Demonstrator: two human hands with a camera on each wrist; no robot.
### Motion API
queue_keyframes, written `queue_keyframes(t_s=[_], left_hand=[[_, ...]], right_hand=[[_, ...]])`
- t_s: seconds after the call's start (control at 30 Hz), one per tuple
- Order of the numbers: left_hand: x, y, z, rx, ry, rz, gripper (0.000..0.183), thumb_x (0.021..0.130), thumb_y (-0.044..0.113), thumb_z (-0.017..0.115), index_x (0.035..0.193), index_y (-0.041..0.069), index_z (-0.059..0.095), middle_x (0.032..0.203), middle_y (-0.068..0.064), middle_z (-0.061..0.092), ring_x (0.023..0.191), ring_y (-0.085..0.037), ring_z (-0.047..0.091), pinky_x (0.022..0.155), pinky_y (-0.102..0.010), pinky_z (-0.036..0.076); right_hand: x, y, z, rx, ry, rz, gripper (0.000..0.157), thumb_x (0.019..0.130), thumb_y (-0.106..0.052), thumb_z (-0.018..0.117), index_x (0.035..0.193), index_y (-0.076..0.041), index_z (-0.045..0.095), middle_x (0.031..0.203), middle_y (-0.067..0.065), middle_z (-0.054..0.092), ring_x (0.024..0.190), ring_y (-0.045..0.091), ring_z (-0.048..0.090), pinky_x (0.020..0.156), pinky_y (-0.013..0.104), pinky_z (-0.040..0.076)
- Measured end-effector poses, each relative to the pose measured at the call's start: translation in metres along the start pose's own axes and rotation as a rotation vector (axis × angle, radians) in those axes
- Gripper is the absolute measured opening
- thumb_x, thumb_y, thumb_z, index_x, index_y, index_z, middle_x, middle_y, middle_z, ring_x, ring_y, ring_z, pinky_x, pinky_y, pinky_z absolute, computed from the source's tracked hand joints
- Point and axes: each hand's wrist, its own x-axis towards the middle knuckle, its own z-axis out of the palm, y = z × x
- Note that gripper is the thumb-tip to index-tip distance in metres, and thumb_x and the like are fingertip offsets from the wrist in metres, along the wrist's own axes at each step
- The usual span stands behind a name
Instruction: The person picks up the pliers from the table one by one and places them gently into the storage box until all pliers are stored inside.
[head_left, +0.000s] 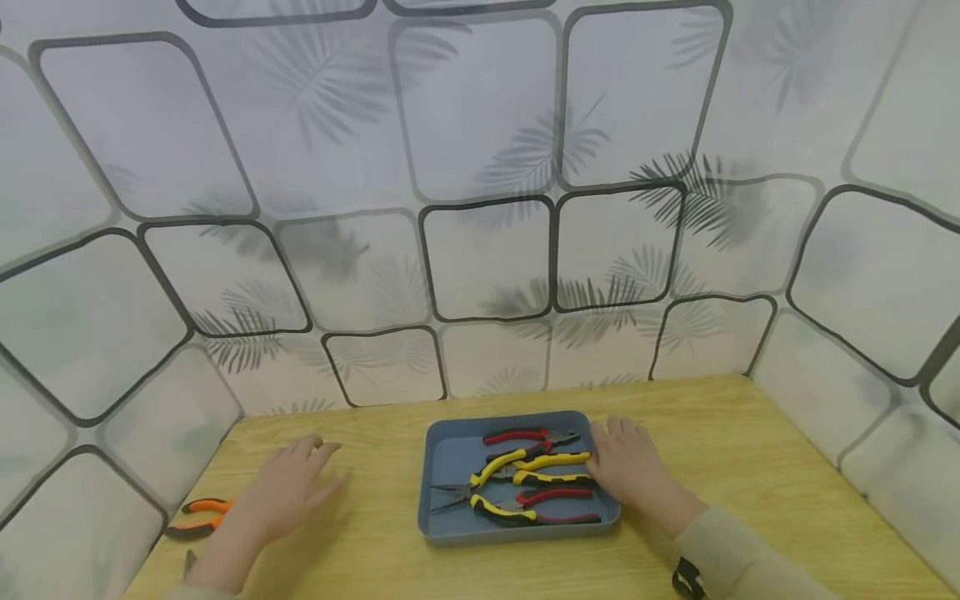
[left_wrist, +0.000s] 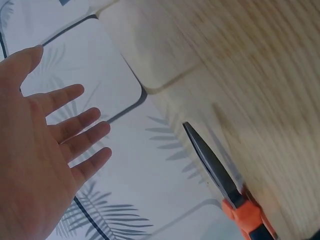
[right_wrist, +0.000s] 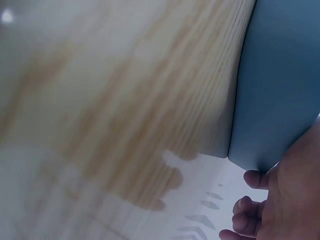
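Note:
A blue-grey tray (head_left: 450, 533) lies on the table, bearing several pliers: a yellow-and-black long-nose pair (head_left: 498, 504) with spread handles, another with yellow handles (head_left: 555, 479), and red-and-black ones (head_left: 517, 436). My right hand (head_left: 626, 462) holds the tray's right side, the thumb over the rim and the other fingers outside. In the right wrist view, curled fingers (right_wrist: 247, 220) show beside the tray wall (right_wrist: 275, 90); the thumb is hidden. Left of the tray, my left hand (head_left: 288, 492) hovers over the table with spread fingers, holding nothing. Orange-and-black-handled pliers (head_left: 198, 518) lie beyond its wrist.
The wooden table (head_left: 375, 467) meets patterned white walls (head_left: 487, 258) at the back and sides. A dark tool tip (head_left: 190, 562) shows beside my left forearm. Something black (head_left: 687, 577) lies by the right sleeve.

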Motion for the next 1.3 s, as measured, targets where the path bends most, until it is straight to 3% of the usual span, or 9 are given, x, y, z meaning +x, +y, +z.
queue_keyframes(t_s=[0.4,0.63,1.3], left_hand=[[-0.017,-0.029,0.005,0.001,0.021,-0.046,0.054,0.101,0.043,0.069,0.137,0.003,0.064,0.128,-0.024,0.064,0.120,-0.048,0.063,0.101,-0.069,0.049],[-0.025,-0.038,0.005,0.034,0.034,-0.059,0.052,0.099,0.040,0.072,0.134,0.003,0.065,0.127,-0.023,0.065,0.120,-0.048,0.063,0.099,-0.069,0.050],[-0.033,-0.069,0.008,0.086,0.027,-0.129,0.056,0.097,0.042,0.073,0.135,0.001,0.065,0.125,-0.026,0.063,0.114,-0.049,0.064,0.092,-0.069,0.051]], right_hand=[[-0.001,-0.003,-0.002,-0.039,-0.018,0.017,0.036,0.098,-0.024,0.061,0.123,0.002,0.057,0.098,0.019,0.053,0.091,0.035,0.052,0.083,0.053,0.050],[0.000,-0.003,0.001,-0.056,-0.003,0.024,0.031,0.097,-0.025,0.062,0.113,0.001,0.055,0.092,0.016,0.049,0.085,0.031,0.047,0.079,0.049,0.047],[0.000,-0.005,-0.002,-0.057,-0.003,0.019,0.029,0.098,-0.025,0.064,0.110,-0.001,0.053,0.092,0.015,0.046,0.084,0.030,0.043,0.075,0.046,0.043]])
